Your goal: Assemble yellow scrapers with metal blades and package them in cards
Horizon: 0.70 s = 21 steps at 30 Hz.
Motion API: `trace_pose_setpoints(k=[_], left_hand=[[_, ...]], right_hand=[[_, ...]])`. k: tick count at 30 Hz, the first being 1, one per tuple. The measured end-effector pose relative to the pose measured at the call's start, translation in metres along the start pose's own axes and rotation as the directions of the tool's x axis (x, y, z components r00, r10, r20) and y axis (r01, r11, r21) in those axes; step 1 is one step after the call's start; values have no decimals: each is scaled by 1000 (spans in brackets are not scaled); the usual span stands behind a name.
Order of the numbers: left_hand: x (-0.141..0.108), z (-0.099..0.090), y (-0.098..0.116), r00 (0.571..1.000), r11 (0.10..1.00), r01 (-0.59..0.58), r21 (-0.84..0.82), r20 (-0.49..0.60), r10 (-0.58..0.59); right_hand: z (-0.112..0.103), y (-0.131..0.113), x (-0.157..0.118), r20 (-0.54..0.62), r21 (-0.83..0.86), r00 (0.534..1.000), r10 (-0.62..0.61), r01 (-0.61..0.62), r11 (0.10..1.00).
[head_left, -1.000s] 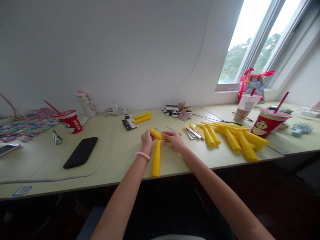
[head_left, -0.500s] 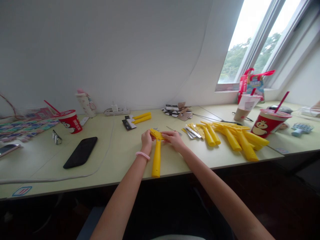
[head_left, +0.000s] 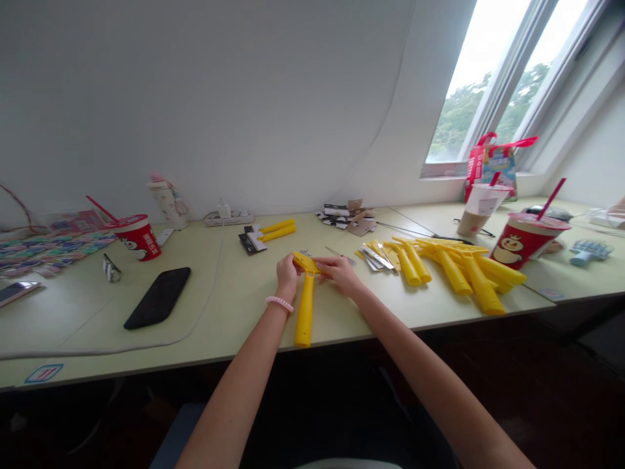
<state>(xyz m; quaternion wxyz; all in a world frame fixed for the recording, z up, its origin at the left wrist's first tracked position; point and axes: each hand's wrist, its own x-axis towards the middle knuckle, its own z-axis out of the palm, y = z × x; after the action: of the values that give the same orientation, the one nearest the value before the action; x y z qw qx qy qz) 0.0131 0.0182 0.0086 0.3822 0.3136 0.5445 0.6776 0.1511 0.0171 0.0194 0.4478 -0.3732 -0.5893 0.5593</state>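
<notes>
A yellow plastic scraper [head_left: 305, 306] points its handle at me over the table's front edge. My left hand [head_left: 288, 277] grips the left end of its wide head. On the right end of the head, the fingers of my right hand [head_left: 339, 272] are closed. A screwdriver-like thin tool [head_left: 336, 253] lies just beyond my right hand, with small screws [head_left: 305, 253] behind the head. Flat blades and yellow plates [head_left: 377, 256] are heaped to the right. Beside them several yellow scraper handles [head_left: 454, 267] lie piled.
Two yellow scrapers with black-and-white covers [head_left: 268, 236] lie at the back, left of a pile of cardboard sleeves [head_left: 346, 217]. A black phone [head_left: 157, 298], red cups [head_left: 139, 238] and a milky drink [head_left: 481, 208] stand or lie around. A white cable [head_left: 195, 332] crosses the left side.
The scraper's handle end has swung very slightly to the left. Both hands keep their hold on the head.
</notes>
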Motion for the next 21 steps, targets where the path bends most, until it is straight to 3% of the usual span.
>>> trace_pose_setpoints(k=[21], left_hand=[[2,0,-4,997,994,29,-105,80,-20]], right_hand=[[1,1,-1,6,-33,998,-60,61,998]])
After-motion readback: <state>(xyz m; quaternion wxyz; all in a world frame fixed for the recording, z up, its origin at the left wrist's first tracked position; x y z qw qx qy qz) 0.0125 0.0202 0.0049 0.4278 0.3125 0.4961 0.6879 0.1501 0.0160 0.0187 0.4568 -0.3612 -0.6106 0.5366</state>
